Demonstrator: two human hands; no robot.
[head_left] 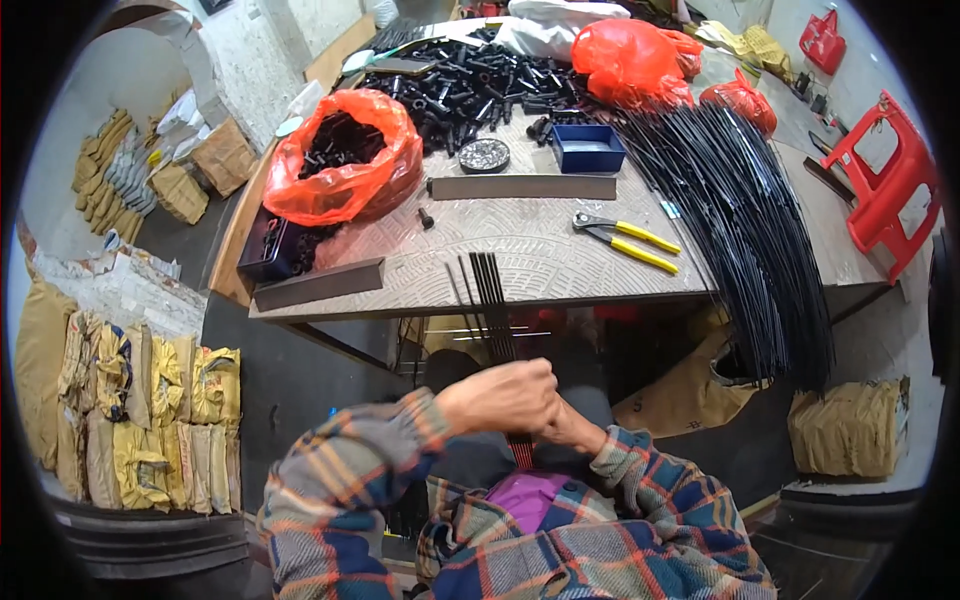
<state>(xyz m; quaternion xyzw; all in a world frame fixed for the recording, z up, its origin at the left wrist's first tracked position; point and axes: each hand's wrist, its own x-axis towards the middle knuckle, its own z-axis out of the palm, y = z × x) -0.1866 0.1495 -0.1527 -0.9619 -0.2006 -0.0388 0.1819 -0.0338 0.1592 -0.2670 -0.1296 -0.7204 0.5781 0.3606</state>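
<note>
Over my lap, my left hand (pixel 500 396) is closed, with its fingers curled at the front of my right hand (pixel 572 427). The two hands meet, and whatever is pinched between them is hidden. Much of my right hand sits behind the left, its fingers out of sight. Beneath them runs a row of thin black rods (pixel 490 298), leaning from the table's near edge down to my lap, where their ends look reddish. Two of the rods lie slightly apart from the others, on the left.
On the table (pixel 480 230) are yellow-handled pliers (pixel 630 243), a blue tray (pixel 588 150), a round tin (pixel 484 155), a flat dark bar (pixel 523 188), and a red bag (pixel 345 185) of black parts. A large sheaf of black rods (pixel 740 220) hangs over the right edge. A red stool (pixel 885 185) stands beyond.
</note>
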